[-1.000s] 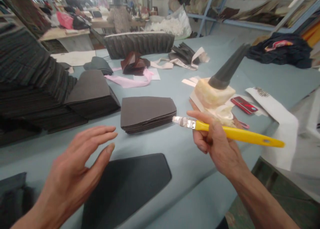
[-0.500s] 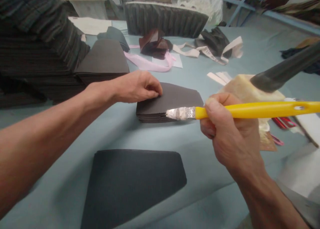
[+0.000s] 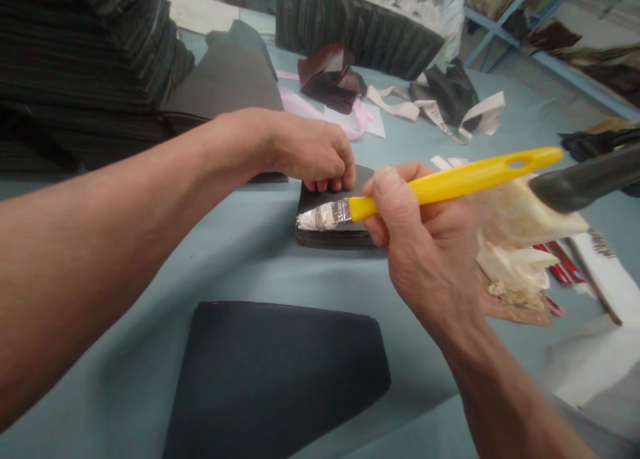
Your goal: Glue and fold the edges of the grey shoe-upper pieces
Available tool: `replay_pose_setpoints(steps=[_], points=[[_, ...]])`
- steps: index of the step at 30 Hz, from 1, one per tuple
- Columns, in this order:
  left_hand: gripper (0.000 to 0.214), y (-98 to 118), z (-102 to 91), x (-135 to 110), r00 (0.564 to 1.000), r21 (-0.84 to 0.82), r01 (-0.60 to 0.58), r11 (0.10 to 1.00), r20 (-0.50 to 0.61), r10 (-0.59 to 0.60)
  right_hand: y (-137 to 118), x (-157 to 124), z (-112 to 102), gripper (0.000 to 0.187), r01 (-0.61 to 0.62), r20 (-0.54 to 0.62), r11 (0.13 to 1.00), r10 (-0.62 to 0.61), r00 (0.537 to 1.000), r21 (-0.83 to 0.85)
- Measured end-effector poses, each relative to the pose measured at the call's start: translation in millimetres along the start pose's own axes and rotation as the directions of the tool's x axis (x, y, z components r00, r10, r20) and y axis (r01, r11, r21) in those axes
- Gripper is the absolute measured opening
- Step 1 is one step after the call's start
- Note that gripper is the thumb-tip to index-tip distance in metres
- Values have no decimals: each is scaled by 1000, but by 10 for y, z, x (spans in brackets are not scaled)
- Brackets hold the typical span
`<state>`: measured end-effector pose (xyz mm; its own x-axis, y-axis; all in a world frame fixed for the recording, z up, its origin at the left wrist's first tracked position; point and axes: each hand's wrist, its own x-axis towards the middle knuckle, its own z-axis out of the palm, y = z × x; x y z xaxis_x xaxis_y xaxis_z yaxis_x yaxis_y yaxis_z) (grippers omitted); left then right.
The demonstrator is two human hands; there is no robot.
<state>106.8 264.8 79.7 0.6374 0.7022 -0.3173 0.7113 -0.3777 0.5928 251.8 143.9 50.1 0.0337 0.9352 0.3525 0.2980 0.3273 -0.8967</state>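
My right hand [image 3: 425, 245] is closed round a yellow-handled brush [image 3: 450, 182], its glue-caked bristles pointing left over a small stack of dark cut pieces [image 3: 330, 229]. My left hand [image 3: 315, 155] reaches across from the left and rests on the top of that stack with its fingers curled and pinched at the top piece. A single large dark piece [image 3: 280, 372] lies flat on the blue-grey table [image 3: 240, 259] in front of me.
Tall stacks of dark pieces [image 3: 85, 65] fill the left and back. A glue-crusted pot with a black cone top [image 3: 530, 212] stands right of my right hand. Brown scraps [image 3: 330, 75], pink ribbon and white strips [image 3: 480, 112] lie further back. The table edge runs at the lower right.
The brush has tilted, handle end up, and moved left over the stack. My left hand has slid to the stack's near right part with fingers curled tighter. The camera has moved closer.
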Motion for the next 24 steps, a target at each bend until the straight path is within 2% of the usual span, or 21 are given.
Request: replay_pose_setpoints(steps=[3, 7, 10, 13, 16, 19, 22, 24], points=[[53, 29, 14, -50, 1000, 18, 7, 1000, -27, -6, 3, 14, 35, 38, 8, 2, 998, -8, 1000, -57], [50, -30, 50, 9, 997, 26, 5, 1000, -81, -3, -7, 5, -49, 38, -117, -10, 992, 117, 993, -54], [43, -68, 78, 82, 992, 37, 45, 998, -116, -40, -9, -44, -177, 43, -180, -8, 983, 180, 984, 30], [40, -47, 113, 69, 985, 99, 39, 994, -173, -21, 19, -128, -333, 46, -229, -8, 962, 233, 972, 147], [43, -14, 157, 3, 973, 193, 9, 981, -226, 36, 69, -207, -484, 46, -322, 4, 900, 336, 942, 293], [44, -6, 187, -37, 975, 231, 42, 972, -223, 10, 97, -258, -591, 49, -402, 42, 819, 423, 905, 410], [43, -18, 182, -29, 972, 208, 65, 976, -237, -14, 85, -299, -683, 52, -426, 62, 774, 452, 890, 468], [38, -49, 166, 1, 969, 206, 55, 977, -249, -2, 71, -327, -804, 52, -418, 34, 780, 456, 889, 466]])
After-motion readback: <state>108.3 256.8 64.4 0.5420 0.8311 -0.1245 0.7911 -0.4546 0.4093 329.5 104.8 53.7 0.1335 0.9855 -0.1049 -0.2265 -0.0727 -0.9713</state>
